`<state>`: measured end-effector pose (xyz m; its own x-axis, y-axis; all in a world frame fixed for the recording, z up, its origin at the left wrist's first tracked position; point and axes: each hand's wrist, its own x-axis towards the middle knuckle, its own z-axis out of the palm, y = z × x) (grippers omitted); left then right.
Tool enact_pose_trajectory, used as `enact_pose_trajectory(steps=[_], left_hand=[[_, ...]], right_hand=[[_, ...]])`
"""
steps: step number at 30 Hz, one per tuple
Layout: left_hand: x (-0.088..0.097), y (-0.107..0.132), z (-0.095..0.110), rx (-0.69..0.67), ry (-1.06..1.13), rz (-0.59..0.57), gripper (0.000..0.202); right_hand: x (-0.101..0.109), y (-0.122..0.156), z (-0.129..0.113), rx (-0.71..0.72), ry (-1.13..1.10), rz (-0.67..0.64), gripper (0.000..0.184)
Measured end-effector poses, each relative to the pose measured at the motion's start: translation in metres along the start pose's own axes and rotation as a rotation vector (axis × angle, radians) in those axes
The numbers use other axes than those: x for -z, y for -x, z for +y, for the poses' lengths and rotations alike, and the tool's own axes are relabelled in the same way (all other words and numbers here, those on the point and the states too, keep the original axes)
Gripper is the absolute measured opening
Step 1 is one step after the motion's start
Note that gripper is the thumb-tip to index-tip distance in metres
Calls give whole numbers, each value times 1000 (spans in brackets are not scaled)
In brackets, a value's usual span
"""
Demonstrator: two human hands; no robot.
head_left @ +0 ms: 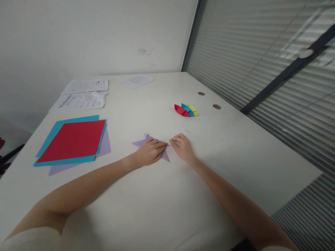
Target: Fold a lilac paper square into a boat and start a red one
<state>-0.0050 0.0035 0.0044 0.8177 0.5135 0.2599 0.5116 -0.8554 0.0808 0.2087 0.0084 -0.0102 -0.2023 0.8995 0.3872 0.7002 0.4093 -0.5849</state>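
A light purple folded paper [140, 142] lies on the table with several pointed corners sticking out. My left hand [150, 152] rests on top of it, fingers stretched out flat and pointing right, covering its middle. At the paper's right-hand tip, my right hand [182, 148] is closed in a pinch, thumb and forefinger together on the point. The small bit between those fingertips is mostly hidden. Purple corners show at the upper left and below my left fingers.
To the left lies a stack of square papers, with a red sheet [74, 141] over blue sheets [49, 139] and purple sheets [105, 146]. Small folded paper boats, red [181, 110], blue [187, 109] and yellow [193, 109], sit beyond my right hand. Printed sheets [81, 100] lie farther back; blinds [251, 59] border the right.
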Motion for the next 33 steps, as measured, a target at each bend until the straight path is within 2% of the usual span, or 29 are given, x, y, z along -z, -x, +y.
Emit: enact_pose_trajectory(steps=[3, 6, 12, 18, 21, 24, 28, 33], left_hand=[[-1, 1, 1, 1, -19, 10, 36], [-1, 1, 2, 2, -21, 22, 36], [3, 1, 3, 13, -15, 17, 36], [2, 0, 3, 20, -12, 11, 36], [4, 1, 4, 17, 5, 19, 36], [4, 2, 3, 11, 31, 39, 36], [1, 4, -2, 4, 84, 113, 32], [1, 4, -4, 1, 115, 150, 30]], right_hand=[[10, 6, -1, 176, 118, -119, 28], [18, 10, -4, 272, 287, -194, 38], [26, 8, -1, 320, 364, -156, 33], [25, 10, -2, 351, 340, -141, 40], [24, 9, -5, 372, 364, -149, 32], [24, 8, -5, 330, 355, -109, 26], [24, 8, -2, 348, 245, -107, 36], [22, 11, -2, 417, 246, -222, 46]])
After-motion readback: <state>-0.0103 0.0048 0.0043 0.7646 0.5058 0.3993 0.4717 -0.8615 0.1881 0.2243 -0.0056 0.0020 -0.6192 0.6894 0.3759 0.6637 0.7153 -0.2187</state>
